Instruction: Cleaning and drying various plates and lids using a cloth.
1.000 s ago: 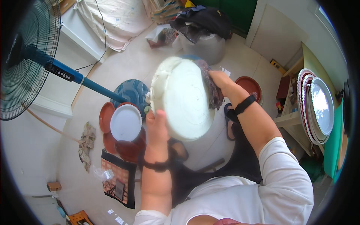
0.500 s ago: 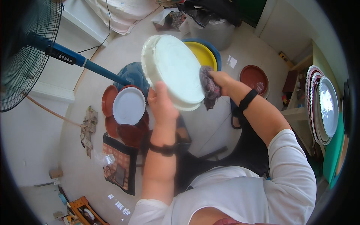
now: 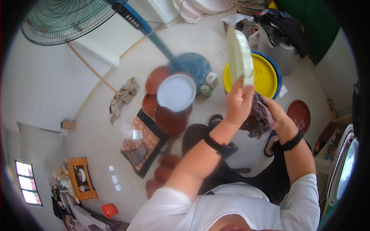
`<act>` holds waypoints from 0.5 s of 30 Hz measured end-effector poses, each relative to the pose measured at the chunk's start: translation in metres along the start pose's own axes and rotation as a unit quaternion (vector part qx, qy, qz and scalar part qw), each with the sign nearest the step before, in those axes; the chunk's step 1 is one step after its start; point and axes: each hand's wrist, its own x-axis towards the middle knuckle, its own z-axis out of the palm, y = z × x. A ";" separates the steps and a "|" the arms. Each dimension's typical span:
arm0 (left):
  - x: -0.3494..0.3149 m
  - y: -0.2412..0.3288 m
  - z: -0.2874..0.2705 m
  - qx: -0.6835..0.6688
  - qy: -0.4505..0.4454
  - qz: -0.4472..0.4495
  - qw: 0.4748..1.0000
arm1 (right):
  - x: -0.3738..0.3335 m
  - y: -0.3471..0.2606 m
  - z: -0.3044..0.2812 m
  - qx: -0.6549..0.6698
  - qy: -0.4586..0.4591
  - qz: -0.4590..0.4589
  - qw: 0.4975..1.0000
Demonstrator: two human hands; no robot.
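You are gripping a round white plastic plate (image 3: 239,54) edge-on in your left hand (image 3: 239,102) while your right hand (image 3: 275,115), clutching a dark purple rag (image 3: 257,120), is wiping it.

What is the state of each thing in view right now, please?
White plate: held edge-on, upright, by left hand.
Dark cloth: bunched in right hand.
White dish: lying flat on the brown plates.
Yellow basin: on the floor.

Bare floor (image 3: 96,65) lies open leftward; plates (image 3: 171,115), fan base (image 3: 192,65) and, apparently, yellow-lidded tub (image 3: 266,75) crowd ahead.
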 end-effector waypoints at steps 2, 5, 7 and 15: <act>0.001 0.000 0.004 0.026 0.013 -0.020 0.999 | -0.015 -0.008 0.001 -0.093 -0.011 -0.092 0.991; 0.000 0.002 0.003 -0.047 0.011 -0.151 0.987 | -0.021 -0.004 0.013 -0.205 0.069 -0.293 0.931; -0.003 0.000 0.008 -0.101 0.006 -0.164 0.981 | -0.015 0.001 0.007 -0.258 0.047 -0.388 0.884; 0.001 0.000 0.006 -0.515 -0.004 -0.275 0.812 | -0.014 0.016 0.020 -0.671 0.047 -0.553 0.491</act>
